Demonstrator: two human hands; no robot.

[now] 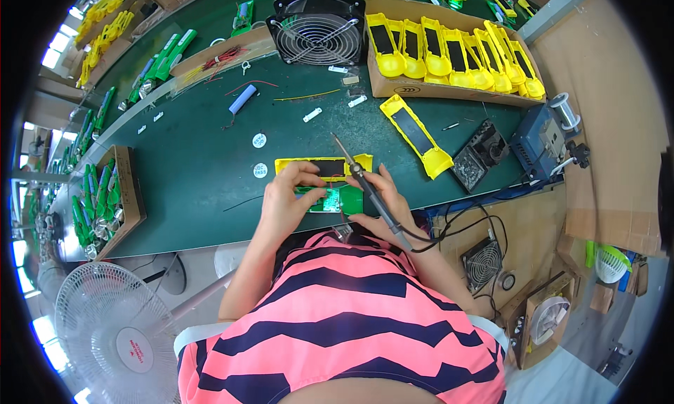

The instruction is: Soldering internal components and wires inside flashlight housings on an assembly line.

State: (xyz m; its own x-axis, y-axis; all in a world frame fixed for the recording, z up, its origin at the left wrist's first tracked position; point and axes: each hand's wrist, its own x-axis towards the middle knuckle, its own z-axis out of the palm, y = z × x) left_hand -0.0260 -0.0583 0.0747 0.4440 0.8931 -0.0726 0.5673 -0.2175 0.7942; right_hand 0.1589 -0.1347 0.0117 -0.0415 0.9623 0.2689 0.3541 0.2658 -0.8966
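At the bench's near edge lies a green housing (pixel 353 200) with a pale green circuit board (pixel 328 203) in it. My left hand (pixel 286 197) is closed at the housing's left end, thumb and fingers bent over it. A soldering iron (pixel 379 202) rests in my right hand (pixel 390 202), its tip pointing up and away to the left. The right fingers are also close to the housing's right end. Just beyond lies a yellow casing (pixel 362 164) with a black panel, partly covered by my left fingers. Fine wires run between casing and board.
A carton (pixel 449 89) of yellow casings and a black fan (pixel 316 33) stand at the back. Right are another yellow casing (pixel 419 137), an iron stand (pixel 479 155) and a blue soldering station (pixel 537 143). A blue cylindrical cell (pixel 243 99) lies left; a box (pixel 126 200) holds green torches.
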